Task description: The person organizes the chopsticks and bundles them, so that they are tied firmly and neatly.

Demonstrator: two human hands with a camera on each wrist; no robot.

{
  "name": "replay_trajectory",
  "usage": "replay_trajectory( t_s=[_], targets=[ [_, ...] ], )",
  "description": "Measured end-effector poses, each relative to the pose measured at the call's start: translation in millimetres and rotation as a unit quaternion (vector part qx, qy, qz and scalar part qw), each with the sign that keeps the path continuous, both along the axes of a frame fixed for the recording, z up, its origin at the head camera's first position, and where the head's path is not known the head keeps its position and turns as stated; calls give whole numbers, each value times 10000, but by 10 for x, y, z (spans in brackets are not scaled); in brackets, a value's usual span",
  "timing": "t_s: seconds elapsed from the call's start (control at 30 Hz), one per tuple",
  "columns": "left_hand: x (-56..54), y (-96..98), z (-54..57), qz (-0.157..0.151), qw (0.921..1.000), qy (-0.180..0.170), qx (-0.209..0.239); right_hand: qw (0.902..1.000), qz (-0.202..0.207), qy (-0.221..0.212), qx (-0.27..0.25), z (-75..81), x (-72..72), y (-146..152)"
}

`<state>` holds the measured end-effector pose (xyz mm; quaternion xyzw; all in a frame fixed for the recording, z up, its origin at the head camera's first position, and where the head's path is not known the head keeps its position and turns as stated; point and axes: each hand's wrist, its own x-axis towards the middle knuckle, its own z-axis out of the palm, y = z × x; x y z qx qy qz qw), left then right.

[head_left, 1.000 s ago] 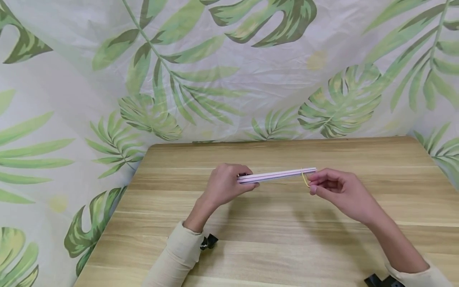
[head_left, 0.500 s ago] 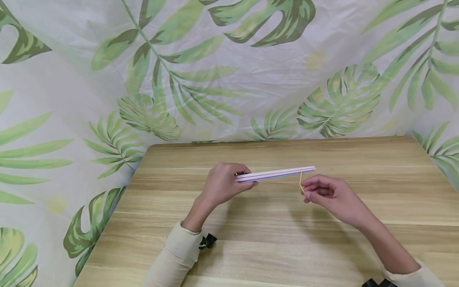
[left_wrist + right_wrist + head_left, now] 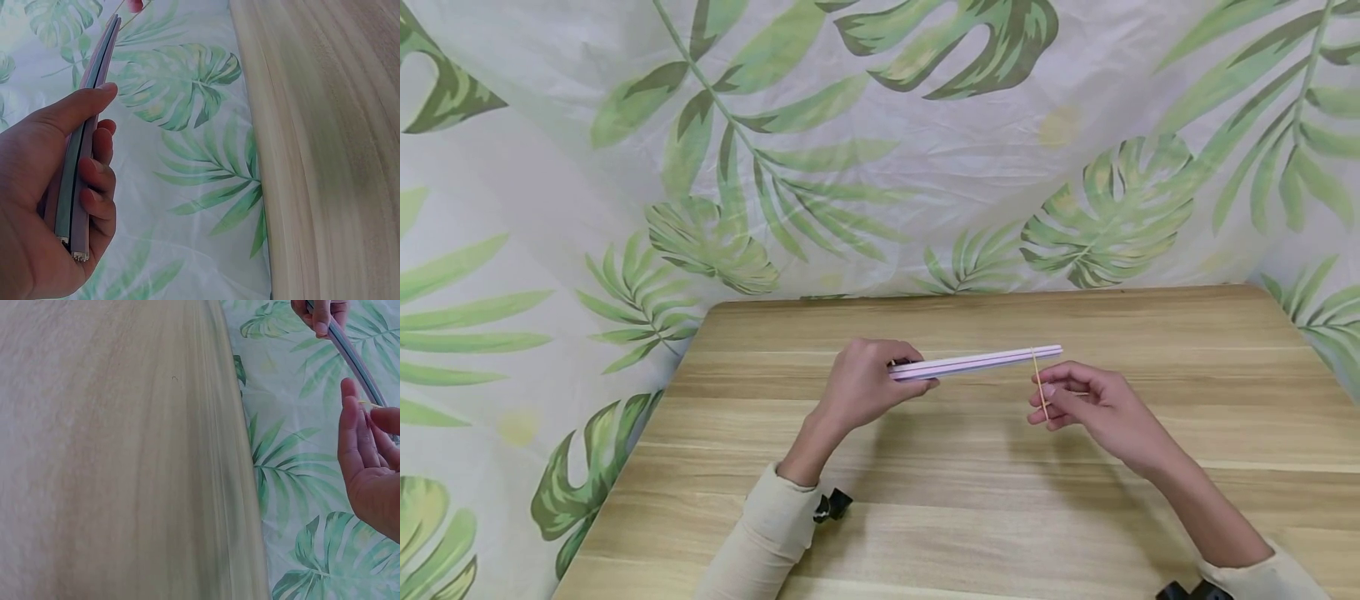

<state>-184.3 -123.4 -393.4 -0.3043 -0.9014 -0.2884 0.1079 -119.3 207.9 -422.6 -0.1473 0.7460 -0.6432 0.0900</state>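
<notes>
My left hand (image 3: pixel 861 387) grips one end of a bundle of long, thin pastel strips (image 3: pixel 973 364), pink-white and bluish. The bundle points right, tilted slightly up in the head view, above the table. Seen from the left wrist, the thumb (image 3: pixel 94 103) lies along the strips and the fingers curl round their other side. A thin yellow rubber band (image 3: pixel 1039 382) loops over the bundle near its far end and is drawn down toward me. My right hand (image 3: pixel 1101 408) holds the band's lower part between thumb and fingers, just below that end.
A wood-grain table (image 3: pixel 940 517) lies beneath both hands. Behind it hangs a white cloth with green leaf prints (image 3: pixel 955 150). Black wrist mounts sit at the left sleeve (image 3: pixel 832 505) and the right sleeve (image 3: pixel 1195 590).
My right hand has moved down and slightly left from the bundle's tip, pulling the rubber band longer below the strips. The left hand and bundle have hardly moved.
</notes>
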Motion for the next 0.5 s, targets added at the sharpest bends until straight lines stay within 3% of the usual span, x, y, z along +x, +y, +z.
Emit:
replay_trajectory(
  t_s=[0.23,0.5],
  targets=[
    [14,26,11,-79,9999,-80,114,9989,-291,45,356,35,41,-37],
    [24,63,-14,-29,9994,-292,156,9938,-577,811,487,33,75,-95]
  ],
)
